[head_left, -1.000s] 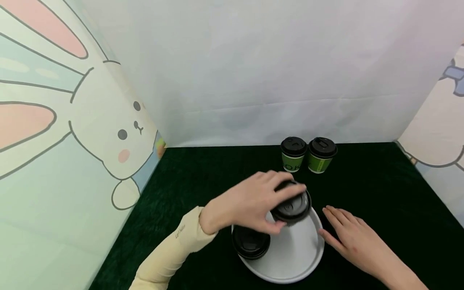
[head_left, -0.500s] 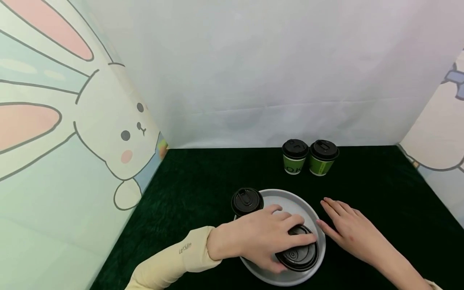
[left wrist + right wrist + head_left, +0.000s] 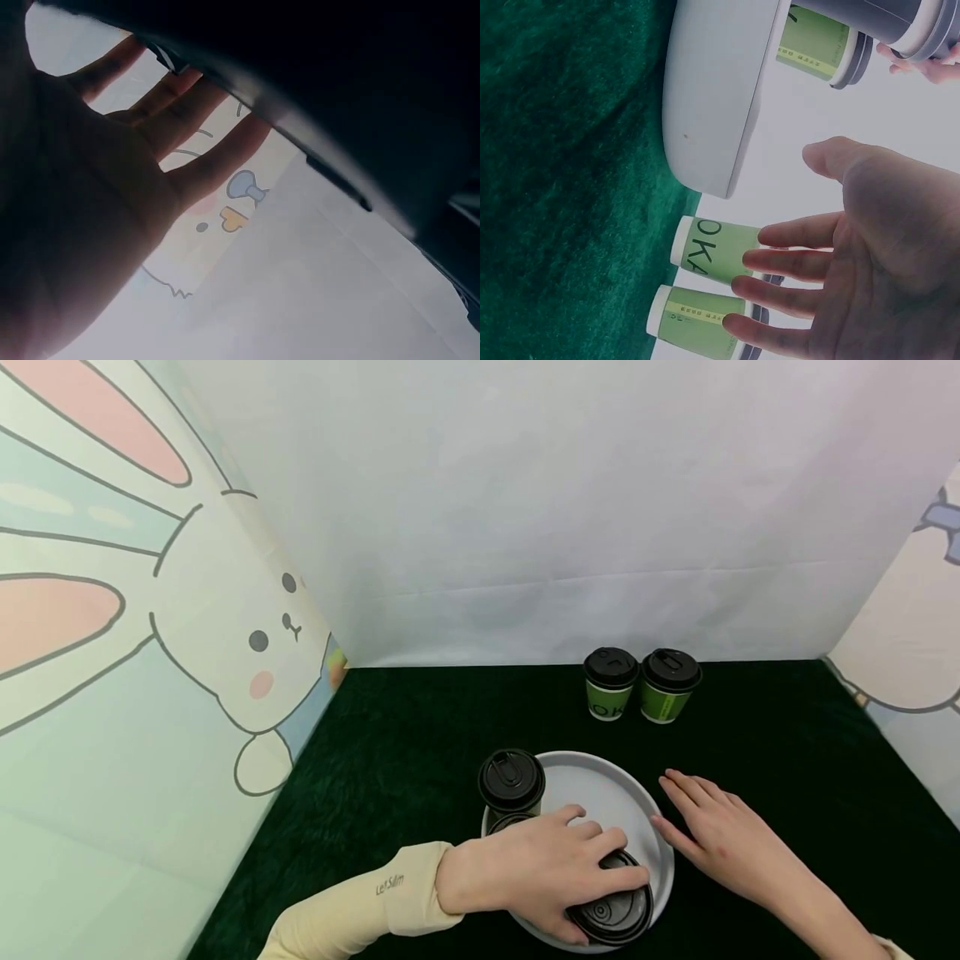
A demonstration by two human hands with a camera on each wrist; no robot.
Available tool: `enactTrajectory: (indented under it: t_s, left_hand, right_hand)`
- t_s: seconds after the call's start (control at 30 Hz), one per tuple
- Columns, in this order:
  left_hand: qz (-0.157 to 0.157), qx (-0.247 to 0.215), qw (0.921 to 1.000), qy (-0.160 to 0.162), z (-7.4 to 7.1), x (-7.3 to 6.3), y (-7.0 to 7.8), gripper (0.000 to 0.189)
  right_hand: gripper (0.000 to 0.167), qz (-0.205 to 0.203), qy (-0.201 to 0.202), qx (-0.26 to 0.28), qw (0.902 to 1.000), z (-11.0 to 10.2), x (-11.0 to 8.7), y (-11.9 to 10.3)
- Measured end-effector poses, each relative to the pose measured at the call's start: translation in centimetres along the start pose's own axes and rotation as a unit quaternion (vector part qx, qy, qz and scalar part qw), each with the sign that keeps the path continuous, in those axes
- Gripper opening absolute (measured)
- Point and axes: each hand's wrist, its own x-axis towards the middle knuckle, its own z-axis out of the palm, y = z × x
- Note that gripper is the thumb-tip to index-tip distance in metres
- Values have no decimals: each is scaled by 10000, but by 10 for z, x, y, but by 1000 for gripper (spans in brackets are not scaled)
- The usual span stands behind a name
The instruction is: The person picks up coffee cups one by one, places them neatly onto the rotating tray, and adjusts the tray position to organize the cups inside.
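Note:
My left hand [image 3: 558, 875] grips a dark paper cup [image 3: 885, 16] from above by its black lid [image 3: 618, 914], at the near right part of a round white tray [image 3: 648, 847]. In the right wrist view, fingers of that hand [image 3: 930, 69] show at the lid. A second lidded cup [image 3: 512, 779] stands at the tray's left side. Just nearer is another black lid [image 3: 512, 820], mostly hidden by the left hand. My right hand [image 3: 723, 839], fingers straight, lies beside the tray's right rim and holds nothing. The left wrist view is dark, its hand [image 3: 112, 172] under a large black shape.
Two green cups with black lids, one on the left [image 3: 609, 685] and one on the right [image 3: 667, 687], stand behind the tray near the back wall [image 3: 480, 527]. Dark green cloth [image 3: 397, 735] covers the table. Printed sheets form the side walls.
My left hand has carried the dark cup from the tray's far side to its near right part, then slightly closer to me. The right hand stays nearly in place.

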Motion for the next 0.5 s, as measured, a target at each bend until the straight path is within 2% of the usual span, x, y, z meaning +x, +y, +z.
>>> enactTrajectory:
  t_s: [0.17, 0.5]
  left_hand:
    - [-22, 83, 10000, 4, 0, 1, 1, 86]
    - [-129, 85, 9996, -223, -1, 2, 1, 90]
  right_hand:
    - [62, -21, 52, 45, 10000, 1, 0, -1]
    - [61, -106, 78, 110, 9999, 5, 4, -1]
